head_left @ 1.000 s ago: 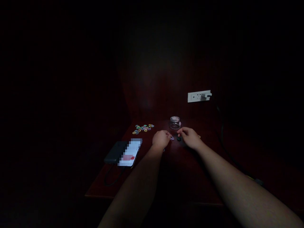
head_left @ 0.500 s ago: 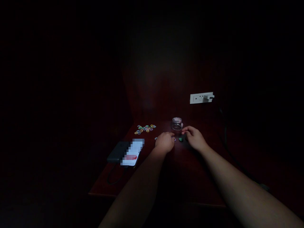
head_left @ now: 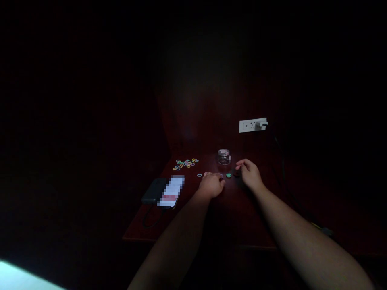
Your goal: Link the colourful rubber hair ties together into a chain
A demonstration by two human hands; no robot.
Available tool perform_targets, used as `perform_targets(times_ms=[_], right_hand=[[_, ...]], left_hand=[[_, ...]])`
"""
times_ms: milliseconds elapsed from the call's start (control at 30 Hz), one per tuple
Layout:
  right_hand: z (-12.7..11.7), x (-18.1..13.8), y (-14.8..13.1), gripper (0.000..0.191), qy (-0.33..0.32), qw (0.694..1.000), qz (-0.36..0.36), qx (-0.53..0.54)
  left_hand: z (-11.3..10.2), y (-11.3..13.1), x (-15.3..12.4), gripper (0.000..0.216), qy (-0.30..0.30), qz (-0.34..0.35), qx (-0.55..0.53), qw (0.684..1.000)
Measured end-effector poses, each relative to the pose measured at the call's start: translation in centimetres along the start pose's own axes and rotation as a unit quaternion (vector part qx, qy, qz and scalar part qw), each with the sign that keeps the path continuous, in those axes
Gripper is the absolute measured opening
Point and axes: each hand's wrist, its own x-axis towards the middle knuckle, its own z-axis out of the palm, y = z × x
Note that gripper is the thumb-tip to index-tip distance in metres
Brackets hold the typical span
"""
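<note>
My left hand (head_left: 212,185) lies low over the table with its fingers stretched out, near a row of small coloured bands that look like hair ties. A pale blue band (head_left: 199,175) lies just left of the fingers; a pink one (head_left: 206,174) and a purple one (head_left: 221,176) are partly covered by them. Right of these sits a green band stack (head_left: 229,175). My right hand (head_left: 250,175) is loosely bent, fingers apart with nothing seen in them, beside a dark reddish band (head_left: 236,174). Behind the row stands a clear lidded jar (head_left: 224,157).
Several coloured bands (head_left: 185,164) lie scattered at the back left. A lit phone (head_left: 172,191) rests against a dark power bank (head_left: 154,190), joined by a cable. A wall socket (head_left: 253,125) holds a plug. The dark red table (head_left: 229,225) ends at a front edge.
My left hand has shifted slightly down, uncovering more of the bands. My right hand has drawn a little back from the jar, showing the dark band. The view has shifted slightly.
</note>
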Motion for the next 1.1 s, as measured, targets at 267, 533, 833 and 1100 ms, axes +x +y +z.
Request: perform_targets(times_ms=[267, 533, 833, 1100], right_hand=[[2.2, -1.9, 0.3, 0.025, -0.179, 0.977, -0.075, -0.085], [2.3, -3.8, -0.7, 0.026, -0.168, 0.967, -0.114, -0.155], [0.8, -3.9, 0.7, 0.012, -0.062, 0.995, -0.008, -0.080], [0.2, -5.4, -0.8, 0.013, -0.131, 0.980, -0.020, -0.146]], left_hand=[[-0.9, 0.6, -1.8, 0.038, 0.045, -0.020, -0.025, 0.998], [-2.2, -0.2, -6.3, 0.035, 0.045, -0.105, -0.065, 0.991], [-2.4, -0.2, -8.4, 0.030, 0.075, -0.158, -0.114, 0.978], [-2.6, 0.1, -8.9, 0.018, 0.073, -0.133, -0.105, 0.983]])
